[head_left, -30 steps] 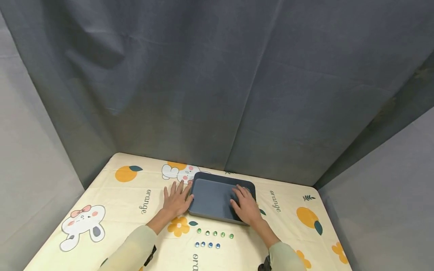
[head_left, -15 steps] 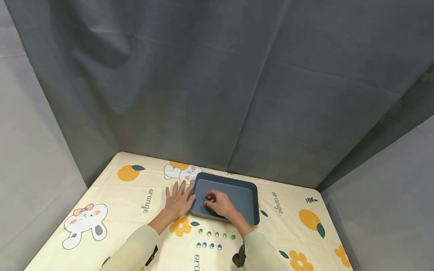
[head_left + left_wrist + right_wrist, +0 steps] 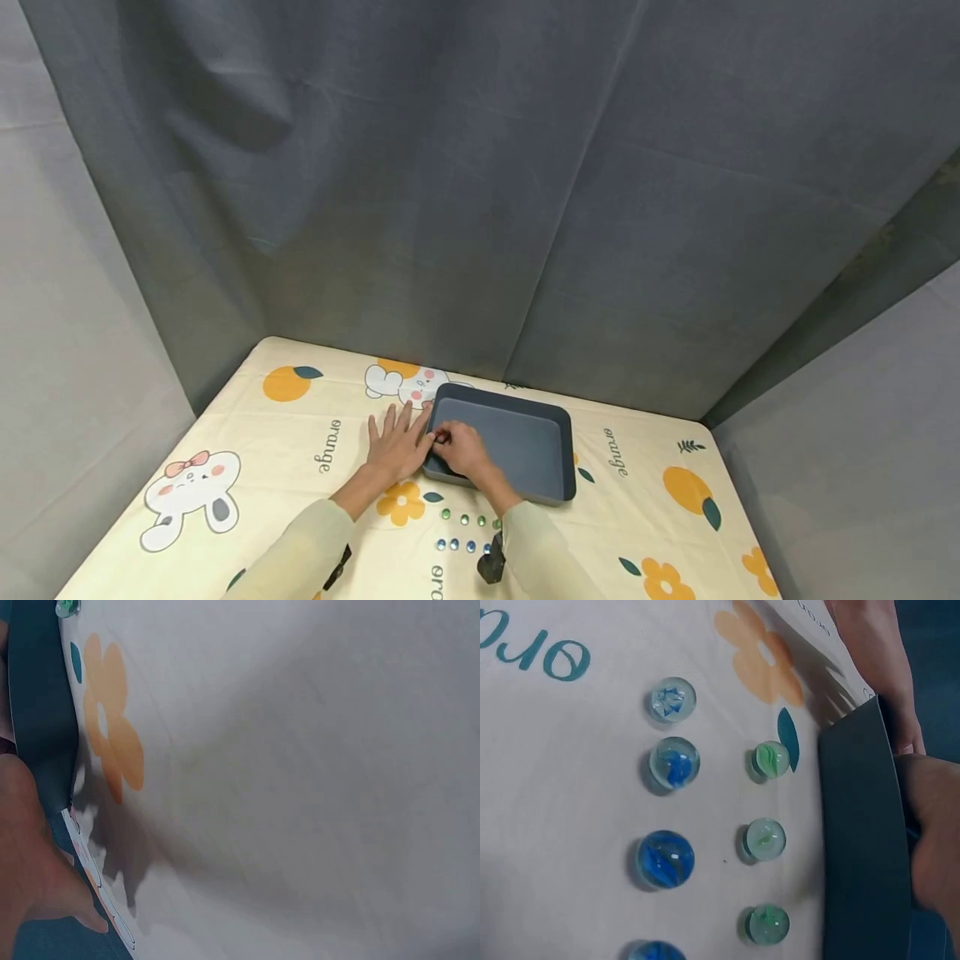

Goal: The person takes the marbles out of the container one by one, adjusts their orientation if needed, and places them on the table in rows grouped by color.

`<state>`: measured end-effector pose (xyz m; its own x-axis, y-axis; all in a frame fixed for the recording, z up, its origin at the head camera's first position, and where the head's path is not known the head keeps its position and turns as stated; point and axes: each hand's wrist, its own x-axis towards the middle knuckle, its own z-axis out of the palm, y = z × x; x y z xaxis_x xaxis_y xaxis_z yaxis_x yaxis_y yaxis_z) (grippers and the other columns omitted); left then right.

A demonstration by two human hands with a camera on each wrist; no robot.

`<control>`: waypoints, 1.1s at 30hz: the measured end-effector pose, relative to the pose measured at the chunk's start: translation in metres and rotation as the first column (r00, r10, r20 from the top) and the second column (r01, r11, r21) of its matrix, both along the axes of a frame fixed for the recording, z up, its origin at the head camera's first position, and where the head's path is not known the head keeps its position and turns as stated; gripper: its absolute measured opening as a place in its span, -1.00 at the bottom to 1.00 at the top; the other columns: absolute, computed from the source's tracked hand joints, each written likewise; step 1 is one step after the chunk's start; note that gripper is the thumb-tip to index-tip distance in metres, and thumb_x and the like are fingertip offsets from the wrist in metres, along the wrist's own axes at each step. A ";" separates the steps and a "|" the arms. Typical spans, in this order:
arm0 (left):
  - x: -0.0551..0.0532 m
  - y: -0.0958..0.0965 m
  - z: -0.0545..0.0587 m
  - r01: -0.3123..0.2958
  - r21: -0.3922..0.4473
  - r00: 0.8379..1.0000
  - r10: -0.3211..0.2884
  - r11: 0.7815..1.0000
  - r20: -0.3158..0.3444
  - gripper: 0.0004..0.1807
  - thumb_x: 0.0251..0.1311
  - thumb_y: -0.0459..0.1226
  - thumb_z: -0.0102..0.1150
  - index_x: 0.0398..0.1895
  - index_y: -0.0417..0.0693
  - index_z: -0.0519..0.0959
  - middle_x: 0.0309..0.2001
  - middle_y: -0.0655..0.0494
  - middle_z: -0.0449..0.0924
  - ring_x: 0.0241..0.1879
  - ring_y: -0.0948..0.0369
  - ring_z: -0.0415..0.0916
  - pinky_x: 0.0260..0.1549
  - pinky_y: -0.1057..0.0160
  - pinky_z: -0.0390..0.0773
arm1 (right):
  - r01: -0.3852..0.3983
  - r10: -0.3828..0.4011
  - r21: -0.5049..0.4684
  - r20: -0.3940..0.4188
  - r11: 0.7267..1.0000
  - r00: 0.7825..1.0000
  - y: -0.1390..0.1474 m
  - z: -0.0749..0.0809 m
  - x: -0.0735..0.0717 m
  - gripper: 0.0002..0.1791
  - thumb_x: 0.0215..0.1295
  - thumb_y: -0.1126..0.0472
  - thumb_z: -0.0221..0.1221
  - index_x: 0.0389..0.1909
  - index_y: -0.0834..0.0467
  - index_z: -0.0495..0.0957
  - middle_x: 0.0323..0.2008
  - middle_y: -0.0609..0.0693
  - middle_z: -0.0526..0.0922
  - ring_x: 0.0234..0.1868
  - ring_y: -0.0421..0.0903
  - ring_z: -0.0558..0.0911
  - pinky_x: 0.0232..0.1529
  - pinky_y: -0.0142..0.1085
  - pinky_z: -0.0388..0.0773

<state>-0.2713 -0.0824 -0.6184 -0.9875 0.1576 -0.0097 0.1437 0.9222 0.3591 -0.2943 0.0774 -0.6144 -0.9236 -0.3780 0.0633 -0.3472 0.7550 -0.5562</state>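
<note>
A shallow dark grey rectangular tray [image 3: 517,450] lies on the patterned cloth. My left hand [image 3: 397,450] rests spread at its left edge, with the thumb by the rim; in the left wrist view only part of this hand shows. Inside the left end of the tray is my right hand [image 3: 463,450], its fingers curled and bent down close to the left wall. Whether anything is between those fingertips is hidden. Nearer to me, in front of the tray, sit a row of green glass marbles [image 3: 765,840] and a row of blue glass marbles [image 3: 665,859].
The cream tablecloth [image 3: 277,467] has printed oranges, flowers and rabbits. A dark grey curtain [image 3: 420,208] hangs behind the table, with lighter panels at both sides. The right sleeve [image 3: 543,554] partly covers the right end of the marble rows.
My right hand has moved left across the tray from its right side to its left wall, and its fingers have curled. The left hand has stayed at the tray's edge.
</note>
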 end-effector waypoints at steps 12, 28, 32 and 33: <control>0.001 0.000 0.001 0.000 -0.030 1.000 -0.001 1.000 -0.006 -0.37 0.51 0.09 -0.23 0.59 0.21 0.12 0.56 -0.13 -0.01 0.51 -0.22 -0.17 0.32 -0.43 -0.28 | 0.031 -0.029 -0.089 0.016 0.996 0.999 0.018 0.005 0.003 -0.91 0.22 0.30 0.37 -0.27 0.14 0.67 -0.40 -0.13 0.65 -0.39 -0.24 0.59 -0.31 -0.31 0.56; 0.001 0.002 0.005 -0.006 -0.047 1.000 0.005 0.999 -0.027 -0.35 0.49 0.10 -0.18 0.58 0.22 0.13 0.56 -0.14 -0.01 0.51 -0.24 -0.19 0.32 -0.43 -0.34 | 0.049 -0.060 -0.179 -0.059 0.983 0.996 0.079 0.040 0.042 -0.88 0.23 0.32 0.35 -0.22 0.15 0.66 -0.38 -0.16 0.61 -0.34 -0.22 0.60 -0.28 -0.28 0.59; 0.000 0.002 0.003 -0.010 -0.055 1.000 0.009 0.998 -0.030 -0.34 0.49 0.10 -0.19 0.59 0.22 0.11 0.56 -0.13 -0.02 0.51 -0.23 -0.20 0.32 -0.43 -0.36 | 0.085 -0.099 -0.194 -0.069 0.977 0.993 0.095 0.044 0.059 -0.86 0.20 0.34 0.37 -0.25 0.12 0.65 -0.39 -0.17 0.61 -0.34 -0.21 0.60 -0.29 -0.31 0.58; 0.000 0.002 0.003 -0.011 -0.055 0.999 0.009 0.998 -0.032 -0.34 0.49 0.10 -0.18 0.59 0.22 0.11 0.56 -0.13 -0.02 0.51 -0.23 -0.20 0.32 -0.43 -0.37 | 0.101 -0.116 -0.206 -0.060 0.973 0.991 0.098 0.045 0.064 -0.85 0.19 0.34 0.37 -0.25 0.12 0.65 -0.39 -0.17 0.62 -0.34 -0.21 0.61 -0.29 -0.31 0.59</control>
